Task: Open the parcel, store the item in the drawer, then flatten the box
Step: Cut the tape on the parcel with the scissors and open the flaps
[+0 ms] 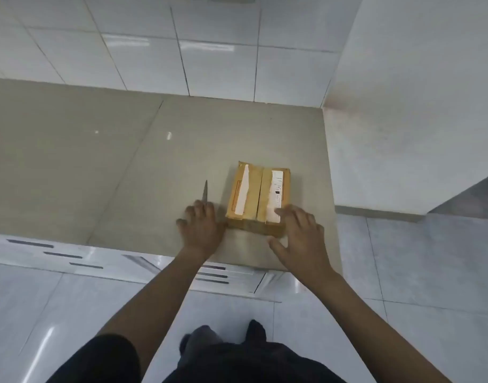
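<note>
A small brown cardboard parcel [253, 194] lies on the beige countertop [126, 161], its top flaps shut and carrying white label strips. A knife [205, 192] lies just left of the parcel, blade pointing away from me. My left hand [201, 228] lies flat over the knife's handle, fingers spread, its thumb side against the parcel's near left corner. My right hand [300, 233] rests with spread fingers on the parcel's near right corner. The knife's handle is hidden under my left hand.
White drawer fronts with dark slot handles [212, 275] run below the counter's front edge. A white tiled wall [209, 51] stands behind, and a white cabinet side [403, 120] borders the counter on the right. Below me is a glossy tiled floor [57, 313].
</note>
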`<state>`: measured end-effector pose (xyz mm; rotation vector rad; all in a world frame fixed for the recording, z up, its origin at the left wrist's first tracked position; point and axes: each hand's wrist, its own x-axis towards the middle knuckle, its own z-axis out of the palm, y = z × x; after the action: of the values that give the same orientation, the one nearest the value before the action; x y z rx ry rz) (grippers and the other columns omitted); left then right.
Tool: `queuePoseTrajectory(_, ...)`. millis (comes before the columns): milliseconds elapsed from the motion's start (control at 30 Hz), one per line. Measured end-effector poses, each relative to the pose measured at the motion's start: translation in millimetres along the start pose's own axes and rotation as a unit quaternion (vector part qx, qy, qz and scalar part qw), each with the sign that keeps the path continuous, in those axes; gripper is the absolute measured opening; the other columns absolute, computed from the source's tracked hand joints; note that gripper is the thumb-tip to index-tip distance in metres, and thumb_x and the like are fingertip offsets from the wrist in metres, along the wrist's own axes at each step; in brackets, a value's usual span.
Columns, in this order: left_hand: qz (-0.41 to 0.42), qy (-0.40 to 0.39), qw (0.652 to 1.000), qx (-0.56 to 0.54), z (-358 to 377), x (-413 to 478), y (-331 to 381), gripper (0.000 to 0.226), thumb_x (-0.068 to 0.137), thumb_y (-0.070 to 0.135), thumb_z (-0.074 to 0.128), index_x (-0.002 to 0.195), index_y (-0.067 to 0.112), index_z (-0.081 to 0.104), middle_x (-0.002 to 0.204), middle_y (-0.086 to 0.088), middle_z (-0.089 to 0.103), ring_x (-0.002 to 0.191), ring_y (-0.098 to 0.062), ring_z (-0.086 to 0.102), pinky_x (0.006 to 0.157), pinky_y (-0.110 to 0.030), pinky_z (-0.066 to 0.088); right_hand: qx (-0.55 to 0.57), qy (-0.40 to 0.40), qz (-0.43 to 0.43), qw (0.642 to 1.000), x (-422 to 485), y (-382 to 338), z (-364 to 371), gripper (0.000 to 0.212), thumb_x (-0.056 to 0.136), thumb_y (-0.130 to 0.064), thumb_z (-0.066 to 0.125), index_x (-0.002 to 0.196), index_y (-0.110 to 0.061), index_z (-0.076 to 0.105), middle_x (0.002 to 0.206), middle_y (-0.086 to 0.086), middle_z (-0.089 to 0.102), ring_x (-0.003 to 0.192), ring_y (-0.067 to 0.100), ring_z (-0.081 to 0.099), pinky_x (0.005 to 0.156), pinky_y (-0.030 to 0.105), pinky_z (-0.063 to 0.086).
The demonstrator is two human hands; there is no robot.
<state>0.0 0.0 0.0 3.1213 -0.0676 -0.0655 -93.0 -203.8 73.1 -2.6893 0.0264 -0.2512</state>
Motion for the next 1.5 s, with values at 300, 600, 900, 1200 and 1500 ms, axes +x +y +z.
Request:
queuePoseTrajectory(300, 0.064, 0.059, 0.996, 0.012, -13.5, 13.0, -3.5, 0.037, 0.079, 0.002, 0.061, 0.116, 0.002, 0.059, 0.080, -0.018, 0.065, 0.066, -0.036, 0.060, 0.049, -0.037, 0.051, -0.082, -0.110, -0.006, 0.990, 49.7, 21.9, 41.6, 0.092, 0.078, -0.058, 0.062, 0.148, -0.022, 0.015, 0.159, 0.011, 0.009, 0.146, 0.034, 0.005, 0.112, 0.061, 0.018)
queuePoseTrajectory(600, 0.202, 0.047, 0.894, -0.397, -62.8, 22.4, -38.1, 0.033, 0.084, -0.004, 0.060, 0.108, 0.019, 0.063, 0.097, 0.011, 0.072, 0.091, -0.005, 0.066, 0.079, -0.019, 0.051, -0.038, -0.137, 0.026, 0.989, 59.1, 27.6, 46.1, 0.095, 0.082, -0.042, 0.066, 0.150, -0.028, 0.002, 0.161, 0.001, -0.005, 0.145, 0.034, 0.005, 0.111, 0.064, 0.010)
queuePoseTrajectory(900, 0.320, 0.035, 0.919, -0.228, -46.0, 6.7, -67.1, 0.032, 0.084, -0.007, 0.058, 0.105, 0.016, 0.065, 0.101, -0.003, 0.067, 0.083, -0.024, 0.062, 0.065, -0.036, 0.054, -0.020, -0.141, 0.016, 0.990, 61.1, 31.3, 48.8, 0.097, 0.080, -0.027, 0.070, 0.149, -0.028, 0.002, 0.160, 0.002, -0.007, 0.145, 0.030, 0.010, 0.110, 0.062, 0.014)
queuePoseTrajectory(1200, 0.303, -0.017, 0.905, -0.299, -48.0, 15.7, -46.0, 0.023, 0.084, -0.004, 0.057, 0.099, 0.013, 0.063, 0.095, 0.001, 0.065, 0.084, -0.011, 0.057, 0.071, -0.014, 0.041, -0.042, -0.140, -0.002, 0.989, 61.6, 34.7, 49.4, 0.095, 0.080, -0.028, 0.070, 0.149, -0.027, 0.004, 0.160, 0.006, -0.007, 0.143, 0.033, 0.014, 0.111, 0.058, 0.018)
queuePoseTrajectory(1500, 0.240, -0.137, 0.882, -0.382, -56.2, 22.7, -41.7, 0.020, 0.087, -0.001, 0.060, 0.093, 0.018, 0.065, 0.091, 0.020, 0.063, 0.089, 0.006, 0.057, 0.073, -0.002, 0.039, -0.049, -0.143, -0.015, 0.988, 61.8, 33.9, 47.6, 0.094, 0.083, -0.029, 0.069, 0.150, -0.026, 0.004, 0.160, 0.006, -0.008, 0.144, 0.032, 0.011, 0.112, 0.060, 0.014)
